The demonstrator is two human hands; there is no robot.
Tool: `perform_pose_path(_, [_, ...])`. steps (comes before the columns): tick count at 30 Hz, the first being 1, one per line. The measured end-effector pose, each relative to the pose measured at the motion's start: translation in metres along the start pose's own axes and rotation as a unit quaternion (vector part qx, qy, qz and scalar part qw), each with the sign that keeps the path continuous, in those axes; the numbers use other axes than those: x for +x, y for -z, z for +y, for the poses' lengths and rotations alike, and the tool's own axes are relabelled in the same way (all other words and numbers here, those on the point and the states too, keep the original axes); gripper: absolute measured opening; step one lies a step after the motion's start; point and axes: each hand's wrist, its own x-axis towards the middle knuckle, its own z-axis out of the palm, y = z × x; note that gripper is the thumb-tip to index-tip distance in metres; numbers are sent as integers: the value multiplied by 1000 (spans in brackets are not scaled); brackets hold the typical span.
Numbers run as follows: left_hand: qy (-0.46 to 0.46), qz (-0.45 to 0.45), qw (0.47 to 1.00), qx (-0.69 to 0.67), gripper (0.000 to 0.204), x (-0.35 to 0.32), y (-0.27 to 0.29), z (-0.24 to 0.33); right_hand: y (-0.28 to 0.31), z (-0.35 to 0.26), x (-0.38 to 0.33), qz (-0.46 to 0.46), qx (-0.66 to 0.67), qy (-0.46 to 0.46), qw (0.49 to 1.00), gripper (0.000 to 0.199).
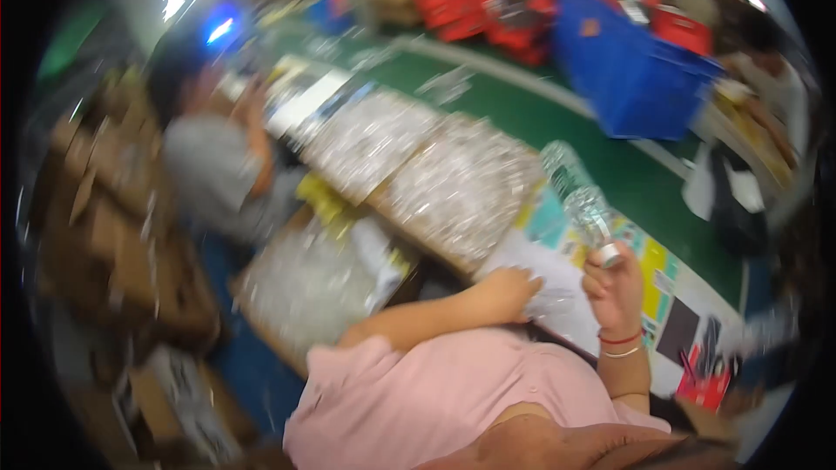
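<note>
My right hand (616,292) grips a clear plastic bottle (575,187) at its white-capped end. The bottle slants up and away to the left, over the far edge of the table. At the table's near side, my left hand (509,294) has its fingers curled. A piece of clear, crinkled plastic (555,303) lies by those fingertips, and blur hides whether they hold it. White sheets (544,263) lie under and beyond that hand.
Boxes of clear plastic items (461,183) line the table to the left, with another box (305,283) nearer me. A co-worker in grey (213,165) sits at left beside cartons (131,244). A blue bin (623,70) stands across the green floor (514,109). Pens fill a red holder (707,390).
</note>
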Motion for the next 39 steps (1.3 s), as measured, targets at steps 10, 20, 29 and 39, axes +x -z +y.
perform_pose_path(10, [26,132,984,-120,46,-8,-69,-24,-94,128,38,-270,-322,-125,899,51])
perform_pose_path(20, [-2,13,999,-42,53,-16,4,-10,-18,34,-17,-360,-596,-138,704,50])
perform_pose_path(29, [34,-7,999,17,52,-8,14,4,24,16,-59,-188,-511,-19,838,48])
perform_pose_path(39, [65,-59,993,73,64,17,47,17,40,1,-94,-128,-565,126,805,44])
